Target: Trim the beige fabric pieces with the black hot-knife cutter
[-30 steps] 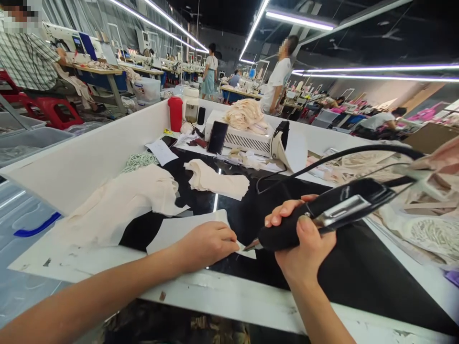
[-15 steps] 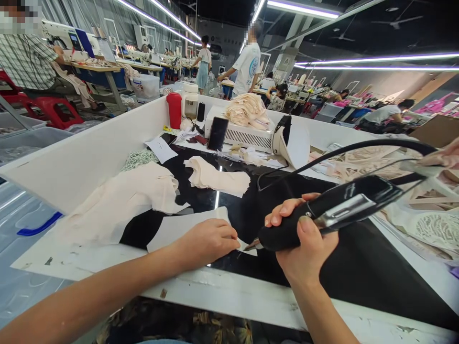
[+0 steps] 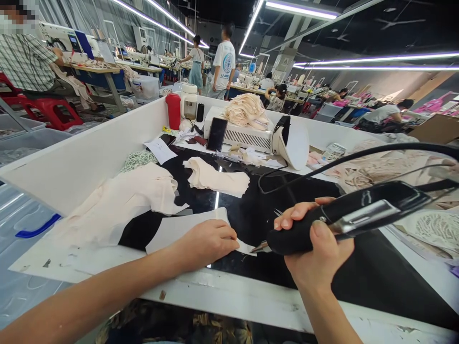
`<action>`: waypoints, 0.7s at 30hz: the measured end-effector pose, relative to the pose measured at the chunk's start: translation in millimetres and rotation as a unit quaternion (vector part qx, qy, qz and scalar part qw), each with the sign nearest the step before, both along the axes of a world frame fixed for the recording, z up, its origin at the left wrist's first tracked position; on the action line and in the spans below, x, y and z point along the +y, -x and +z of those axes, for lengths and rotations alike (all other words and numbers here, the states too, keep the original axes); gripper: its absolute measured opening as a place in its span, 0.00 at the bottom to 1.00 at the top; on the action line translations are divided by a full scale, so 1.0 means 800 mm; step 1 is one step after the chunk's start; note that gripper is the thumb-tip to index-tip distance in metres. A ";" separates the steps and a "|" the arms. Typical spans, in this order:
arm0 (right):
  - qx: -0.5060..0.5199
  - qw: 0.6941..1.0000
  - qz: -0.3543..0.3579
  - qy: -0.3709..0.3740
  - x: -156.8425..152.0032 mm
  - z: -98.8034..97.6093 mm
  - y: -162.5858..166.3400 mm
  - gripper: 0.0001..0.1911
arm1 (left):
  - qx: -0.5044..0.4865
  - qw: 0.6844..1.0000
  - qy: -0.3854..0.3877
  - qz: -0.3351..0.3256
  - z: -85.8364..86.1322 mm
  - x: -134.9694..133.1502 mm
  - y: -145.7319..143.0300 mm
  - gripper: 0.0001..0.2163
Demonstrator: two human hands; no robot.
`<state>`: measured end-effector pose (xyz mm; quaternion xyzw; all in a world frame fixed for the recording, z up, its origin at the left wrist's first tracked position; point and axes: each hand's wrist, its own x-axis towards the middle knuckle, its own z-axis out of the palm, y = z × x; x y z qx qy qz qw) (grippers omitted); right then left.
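My left hand (image 3: 211, 241) presses with bunched fingertips on the near right part of a pale fabric piece (image 3: 179, 229), which lies flat on the black glossy tabletop (image 3: 247, 215). My right hand (image 3: 319, 243) is wrapped round a black corded hand tool (image 3: 358, 215) with a silver lever along its side. The tool's pointed metal tip (image 3: 261, 247) meets the narrow right end of that piece, just right of my left fingers. A thin metal point pokes out above my right fingers; what it belongs to is hidden.
Left lies a heap of pale fabric pieces (image 3: 139, 191); a smaller stack (image 3: 217, 177) is further back. Behind stand a phone (image 3: 217, 134), a red cup (image 3: 173, 111) and a white lamp-like device (image 3: 290, 143). The tool's black cable (image 3: 358, 160) arcs across the right.
My right hand and the tool have shifted right, the tip sliding toward the piece's outer end. My left hand stays put. A person in a white shirt in the background has moved left.
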<state>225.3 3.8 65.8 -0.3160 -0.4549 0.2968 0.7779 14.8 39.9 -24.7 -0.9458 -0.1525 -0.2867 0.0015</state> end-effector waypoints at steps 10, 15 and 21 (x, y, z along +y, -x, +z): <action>-0.012 1.000 -0.008 0.013 -0.002 -0.007 0.001 0.20 | -0.006 1.000 0.002 0.002 0.006 -0.001 0.000 0.10; -0.005 1.000 0.002 0.017 0.000 -0.011 -0.005 0.21 | -0.031 0.999 0.030 0.010 -0.007 0.000 -0.002 0.07; 0.017 0.998 -0.022 0.052 0.018 -0.017 -0.022 0.24 | -0.042 0.995 0.071 0.050 -0.015 0.013 0.003 0.10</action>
